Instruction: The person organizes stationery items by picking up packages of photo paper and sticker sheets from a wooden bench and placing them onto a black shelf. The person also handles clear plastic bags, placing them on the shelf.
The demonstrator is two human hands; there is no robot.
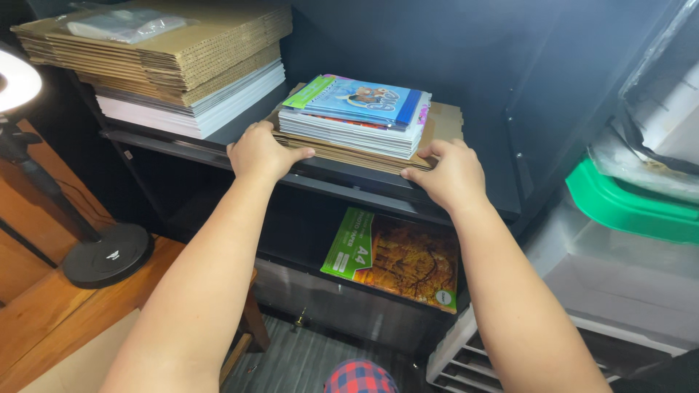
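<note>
Dark shelf [218,149]: both hands [262,151] grasp stack [357,116] edges.

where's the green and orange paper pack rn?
Head view, lower centre: the green and orange paper pack leans on the lower dark shelf, below the stack of booklets under both hands.

You see a blue-covered booklet with a lime-green strip [357,98] on top of a white-edged stack of books [353,135], which sits on tan cardboard sheets [437,124]. The shelf [349,178] under them is black. To the left, brown corrugated cardboard [160,51] lies over white boards [189,109]. Below, a paper pack [397,255] shows a green band beside a mottled orange-brown picture. At the right a green lid [626,207] tops a clear bin, and at the bottom edge you see red-and-blue checked cloth [360,378].
</note>
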